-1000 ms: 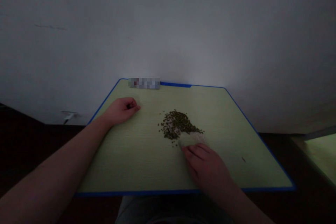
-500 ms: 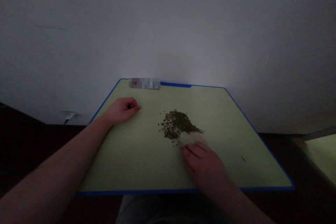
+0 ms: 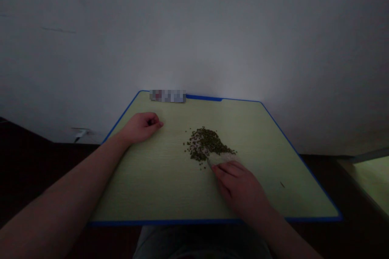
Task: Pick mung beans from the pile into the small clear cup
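Note:
Several small dark green beans, mung beans by their look, form a loose pile (image 3: 209,141) on the pale table (image 3: 152,186). Small pale grains (image 3: 196,139) show among them on the left. More pale grains (image 3: 227,156) lie along the pile's near right edge, just past my right hand (image 3: 235,180). That hand is closed around a thin, pale flat piece (image 3: 209,163); its tip points at the pile's near edge, and the rest is hidden by the fingers. My left hand (image 3: 144,126) rests on the table left of the pile, fingers curled and thumb against the index finger, nothing visible in it.
A blurred-out flat item (image 3: 167,96) lies at the table's back left edge. One thin dark sliver (image 3: 282,184) lies on the right. Blue edging (image 3: 203,98) runs round the table, which stands against a grey wall (image 3: 212,40).
My right hand has drawn back slightly toward the right and near side, and the pale piece's tip now shows more clearly. My left hand and the pile look unchanged.

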A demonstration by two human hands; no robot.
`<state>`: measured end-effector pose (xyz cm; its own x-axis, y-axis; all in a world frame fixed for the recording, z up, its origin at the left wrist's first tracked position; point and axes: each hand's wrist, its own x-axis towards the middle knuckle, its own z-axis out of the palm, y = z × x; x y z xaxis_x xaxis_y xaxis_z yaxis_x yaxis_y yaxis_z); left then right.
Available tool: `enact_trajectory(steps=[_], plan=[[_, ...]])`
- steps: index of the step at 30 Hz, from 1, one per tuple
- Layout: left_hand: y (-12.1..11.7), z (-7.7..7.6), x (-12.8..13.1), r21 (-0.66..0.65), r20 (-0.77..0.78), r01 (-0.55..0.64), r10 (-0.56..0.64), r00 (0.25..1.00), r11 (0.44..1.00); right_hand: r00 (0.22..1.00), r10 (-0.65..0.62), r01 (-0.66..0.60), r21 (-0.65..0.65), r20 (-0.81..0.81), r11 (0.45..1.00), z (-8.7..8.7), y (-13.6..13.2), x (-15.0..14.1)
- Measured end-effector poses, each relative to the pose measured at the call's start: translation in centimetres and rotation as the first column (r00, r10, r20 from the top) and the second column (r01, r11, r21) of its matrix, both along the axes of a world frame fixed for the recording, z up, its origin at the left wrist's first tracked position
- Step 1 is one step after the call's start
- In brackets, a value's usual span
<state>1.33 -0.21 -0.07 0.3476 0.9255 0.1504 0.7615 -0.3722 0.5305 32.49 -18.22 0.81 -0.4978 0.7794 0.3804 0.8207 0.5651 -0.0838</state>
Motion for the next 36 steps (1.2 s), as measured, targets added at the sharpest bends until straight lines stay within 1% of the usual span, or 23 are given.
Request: enact_trajectory(steps=[6,11,14,18,22,28,33,36], plan=[[0.1,-0.2,0.0,0.001,0.020,0.002,-0.002,1.000,1.000,0.997,0.072,-0.074,-0.074,-0.031,0.995,0.2,-0.6,0.2],[0.1,-0.2,-0.1,0.001,0.021,0.006,-0.006,1.000,1.000,0.992,0.063,-0.074,-0.107,-0.105,0.991,0.0,-0.7,0.5],[0.1,-0.2,0.0,-0.001,0.014,0.000,0.000,1.000,1.000,0.985,0.059,-0.074,-0.088,-0.163,0.993,-0.1,-0.2,0.5],[0.1,-0.2,0.0,0.003,0.011,-0.009,0.009,1.000,1.000,0.981,0.066,-0.075,-0.043,-0.185,0.996,-0.2,0.5,0.4],[0.0,-0.1,0.0,0.009,0.007,-0.006,0.006,1.000,1.000,0.982,0.069,-0.081,-0.063,-0.174,0.995,-0.1,0.7,0.3],[0.2,-0.3,-0.1,0.002,-0.006,-0.011,0.011,1.000,1.000,0.975,0.101,-0.124,-0.110,-0.196,0.986,0.0,0.2,0.6],[0.2,-0.4,-0.1,0.005,0.005,-0.005,0.005,1.000,1.000,0.975,0.080,-0.100,-0.088,-0.207,0.991,-0.1,0.5,0.7],[0.1,-0.3,-0.1,0.012,0.000,0.000,0.000,1.000,1.000,0.975,0.088,-0.105,-0.073,-0.206,0.992,-0.1,1.0,0.5]])
